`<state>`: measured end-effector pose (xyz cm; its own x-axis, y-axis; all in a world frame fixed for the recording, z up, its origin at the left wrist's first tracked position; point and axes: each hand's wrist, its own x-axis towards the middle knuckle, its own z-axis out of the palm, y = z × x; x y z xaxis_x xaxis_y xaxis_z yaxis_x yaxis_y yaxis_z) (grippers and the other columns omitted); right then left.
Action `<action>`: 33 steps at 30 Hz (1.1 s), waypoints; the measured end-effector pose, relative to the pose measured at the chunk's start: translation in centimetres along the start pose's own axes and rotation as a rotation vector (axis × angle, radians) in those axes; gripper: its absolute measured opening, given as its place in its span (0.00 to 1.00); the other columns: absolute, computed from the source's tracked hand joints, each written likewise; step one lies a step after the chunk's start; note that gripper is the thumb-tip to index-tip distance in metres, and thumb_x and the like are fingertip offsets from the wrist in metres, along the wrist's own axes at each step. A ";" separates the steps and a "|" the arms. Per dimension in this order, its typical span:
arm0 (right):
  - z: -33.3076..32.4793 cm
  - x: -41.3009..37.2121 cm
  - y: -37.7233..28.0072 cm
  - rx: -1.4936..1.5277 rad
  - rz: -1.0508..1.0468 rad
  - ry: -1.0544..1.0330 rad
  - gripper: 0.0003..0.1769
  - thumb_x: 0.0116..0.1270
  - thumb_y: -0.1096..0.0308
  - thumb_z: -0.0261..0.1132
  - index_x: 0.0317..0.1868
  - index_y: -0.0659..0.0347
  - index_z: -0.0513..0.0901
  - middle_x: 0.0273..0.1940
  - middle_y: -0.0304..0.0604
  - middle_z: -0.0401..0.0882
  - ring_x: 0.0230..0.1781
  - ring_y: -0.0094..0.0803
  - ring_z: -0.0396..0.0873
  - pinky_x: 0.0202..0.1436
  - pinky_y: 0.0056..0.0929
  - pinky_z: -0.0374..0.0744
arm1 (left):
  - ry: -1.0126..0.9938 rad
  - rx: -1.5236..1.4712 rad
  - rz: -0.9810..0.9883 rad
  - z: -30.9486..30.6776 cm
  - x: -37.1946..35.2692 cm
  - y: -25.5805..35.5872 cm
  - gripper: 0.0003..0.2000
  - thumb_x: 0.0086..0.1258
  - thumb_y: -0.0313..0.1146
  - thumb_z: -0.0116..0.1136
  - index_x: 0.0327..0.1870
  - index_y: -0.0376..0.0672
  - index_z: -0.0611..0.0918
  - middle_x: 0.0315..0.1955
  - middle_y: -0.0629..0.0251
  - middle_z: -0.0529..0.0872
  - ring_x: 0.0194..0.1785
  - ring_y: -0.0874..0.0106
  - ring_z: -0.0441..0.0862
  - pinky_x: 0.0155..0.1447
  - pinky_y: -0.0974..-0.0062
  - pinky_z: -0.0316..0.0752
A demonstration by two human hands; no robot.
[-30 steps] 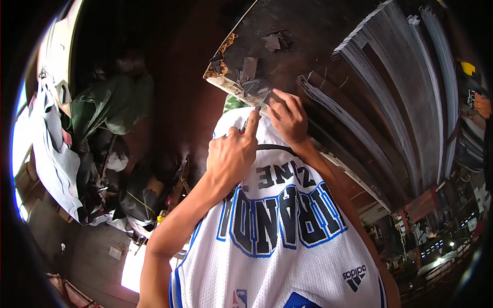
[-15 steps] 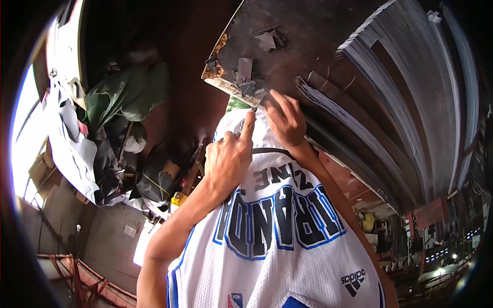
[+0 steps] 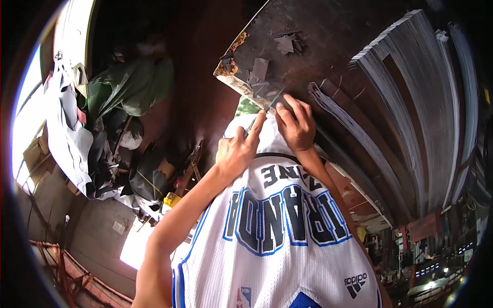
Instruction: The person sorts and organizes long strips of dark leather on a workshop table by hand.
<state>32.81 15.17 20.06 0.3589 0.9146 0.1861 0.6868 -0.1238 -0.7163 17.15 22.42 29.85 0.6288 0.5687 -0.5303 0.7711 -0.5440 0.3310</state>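
Note:
My left hand point(image 3: 238, 153) is closed around a slim knife point(image 3: 276, 97), its index finger stretched along the tool. The thin blade points up and right over the corner of the dark tabletop point(image 3: 313, 61). Just right of the blade, my right hand point(image 3: 297, 124) has bent fingers pressed together at the table edge. Whatever lies under those fingertips is hidden. Small dark grey offcuts point(image 3: 259, 69) lie on the tabletop close to the blade.
Long stacks of grey strips point(image 3: 395, 66) and a narrower bundle point(image 3: 354, 126) cover the table's right side. More scraps point(image 3: 290, 43) lie farther back. The table corner has a worn, chipped edge point(image 3: 231, 64). Green cloth point(image 3: 131, 87) and heaped material are off to the left.
The knife blade now shows between my hands, pointing over the table corner. My right hand has shifted slightly down and away from the offcuts. The whole view has shifted a little.

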 end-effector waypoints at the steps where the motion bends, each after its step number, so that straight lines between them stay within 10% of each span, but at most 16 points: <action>1: 0.0 0.1 0.1 -0.014 -0.013 0.002 0.13 0.58 0.76 0.70 0.45 0.59 0.85 0.53 0.47 0.82 0.46 0.45 0.81 0.49 0.36 0.82 | 0.102 -0.016 0.044 1.6 -0.2 -1.0 0.34 0.69 0.34 0.61 0.77 0.61 0.65 0.25 0.59 0.76 0.17 0.61 0.78 0.22 0.59 0.76; 10: -0.3 0.6 0.3 -0.009 -0.020 0.021 0.12 0.56 0.77 0.71 0.42 0.59 0.85 0.50 0.45 0.83 0.45 0.43 0.81 0.50 0.36 0.80 | 0.118 0.015 0.029 -0.7 0.6 0.3 0.30 0.71 0.34 0.61 0.75 0.57 0.69 0.22 0.58 0.81 0.19 0.62 0.81 0.21 0.64 0.76; 13: -0.3 0.8 0.3 -0.029 -0.047 0.032 0.11 0.56 0.76 0.71 0.41 0.60 0.84 0.49 0.44 0.83 0.45 0.42 0.81 0.50 0.36 0.80 | -0.030 -0.036 0.022 -2.6 1.1 1.0 0.31 0.70 0.30 0.53 0.76 0.51 0.65 0.31 0.43 0.84 0.25 0.52 0.85 0.28 0.57 0.80; 33: -0.2 -0.3 0.2 0.011 0.000 -0.052 0.20 0.51 0.76 0.71 0.47 0.59 0.83 0.57 0.47 0.80 0.47 0.44 0.80 0.49 0.33 0.83 | -0.216 0.119 -0.105 -5.6 1.8 2.8 0.31 0.70 0.33 0.58 0.76 0.58 0.67 0.24 0.49 0.83 0.21 0.54 0.83 0.25 0.57 0.78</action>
<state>32.97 14.75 20.02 0.3252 0.9334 0.1516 0.6797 -0.1193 -0.7237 20.96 25.33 34.19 0.5002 0.4877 -0.7155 0.8055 -0.5653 0.1778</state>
